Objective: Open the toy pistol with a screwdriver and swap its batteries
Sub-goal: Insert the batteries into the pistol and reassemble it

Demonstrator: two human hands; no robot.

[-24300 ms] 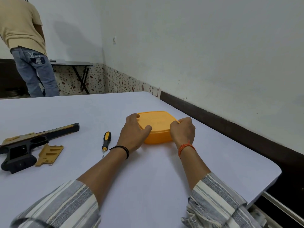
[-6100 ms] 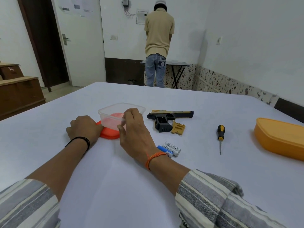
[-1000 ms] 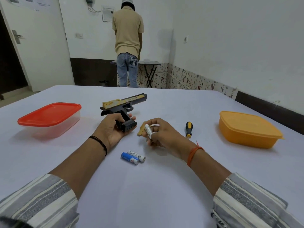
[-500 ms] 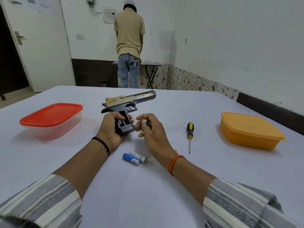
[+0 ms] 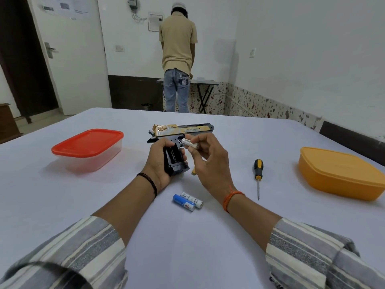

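Since half a second ago the right hand [image 5: 210,157] is lifting its battery [image 5: 189,142] higher – now just above the open grip bay of the toy pistol [image 5: 177,147], whose barrel is levelling out. The left hand [image 5: 160,161] is clamping the handle, bay facing the camera. The battery, pinched by its right end, is lying crosswise to the bay's long axis, so it is needing a turn. Two spare batteries [image 5: 187,201] are lying on the tabletop [image 5: 62,195], the screwdriver [image 5: 258,174] to their right.

You have one wide-angle view only, worn on the head, facing forward and down across the surface [image 5: 208,257]. Your sleeves fill the lower corners of the frame, close to the lens; the far wall and door lie along the top.
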